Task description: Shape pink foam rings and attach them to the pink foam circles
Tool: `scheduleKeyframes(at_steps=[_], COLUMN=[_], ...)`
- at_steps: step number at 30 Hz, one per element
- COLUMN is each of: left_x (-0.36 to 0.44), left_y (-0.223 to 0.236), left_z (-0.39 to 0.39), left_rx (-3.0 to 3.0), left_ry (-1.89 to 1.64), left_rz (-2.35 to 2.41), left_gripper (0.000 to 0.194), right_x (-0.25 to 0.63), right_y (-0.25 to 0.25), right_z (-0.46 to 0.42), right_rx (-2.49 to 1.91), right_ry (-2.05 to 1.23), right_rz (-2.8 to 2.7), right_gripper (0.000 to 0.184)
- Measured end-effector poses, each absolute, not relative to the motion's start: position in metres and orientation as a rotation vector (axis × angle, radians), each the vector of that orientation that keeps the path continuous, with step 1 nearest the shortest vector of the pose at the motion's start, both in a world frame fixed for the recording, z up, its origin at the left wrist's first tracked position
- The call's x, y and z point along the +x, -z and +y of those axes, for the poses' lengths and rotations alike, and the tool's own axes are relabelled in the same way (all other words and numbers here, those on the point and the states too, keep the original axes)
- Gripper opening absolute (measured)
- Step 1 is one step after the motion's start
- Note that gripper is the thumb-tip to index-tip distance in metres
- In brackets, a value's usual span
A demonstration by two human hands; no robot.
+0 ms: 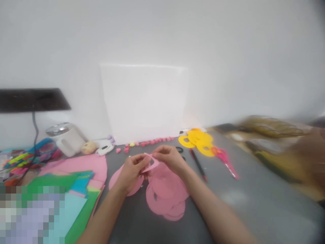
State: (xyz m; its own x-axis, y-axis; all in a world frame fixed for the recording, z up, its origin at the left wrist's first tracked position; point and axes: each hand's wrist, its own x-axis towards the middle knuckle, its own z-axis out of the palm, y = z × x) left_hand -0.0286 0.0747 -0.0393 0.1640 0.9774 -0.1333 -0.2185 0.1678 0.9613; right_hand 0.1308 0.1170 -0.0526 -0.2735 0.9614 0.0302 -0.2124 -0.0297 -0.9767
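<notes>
Between my two hands, just above the grey table, is a pink paper ring with a hole in its middle. My left hand pinches its left side. My right hand grips its upper right edge between thumb and fingers. Below my right hand lies an overlapping pile of pink paper discs, some with cut-out holes. Another pink disc lies under my left hand and is partly covered by it. Behind my right hand shows the black handle of what look like scissors, mostly hidden.
Pink-handled scissors, a dark pen and yellow paper rings lie to the right. Coloured paper sheets are stacked left. A white board leans on the wall behind small pink pieces. A white container stands back left.
</notes>
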Motion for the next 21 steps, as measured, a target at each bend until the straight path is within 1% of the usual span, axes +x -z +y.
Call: scheduleKeyframes(at_steps=[6, 16, 21], left_x=[-0.029, -0.0287, -0.0292], left_y=[0.0412, 0.0401, 0.0417], left_z=[0.0763, 0.0747, 0.0761], left_rx=[0.988, 0.99, 0.997], left_ry=[-1.129, -1.094, -1.108], left_rz=[1.15, 1.16, 1.154], left_gripper=[0.028, 0.031, 0.032], right_x=[0.1302, 0.1309, 0.1323], right_y=[0.055, 0.0554, 0.0532], right_z=[0.1158, 0.1165, 0.1152], right_rx=[-0.894, -0.924, -0.907], right_ry=[-1.496, -1.501, -1.514], right_rz=[-1.272, -1.269, -1.326], right_gripper=[0.019, 0.016, 0.019])
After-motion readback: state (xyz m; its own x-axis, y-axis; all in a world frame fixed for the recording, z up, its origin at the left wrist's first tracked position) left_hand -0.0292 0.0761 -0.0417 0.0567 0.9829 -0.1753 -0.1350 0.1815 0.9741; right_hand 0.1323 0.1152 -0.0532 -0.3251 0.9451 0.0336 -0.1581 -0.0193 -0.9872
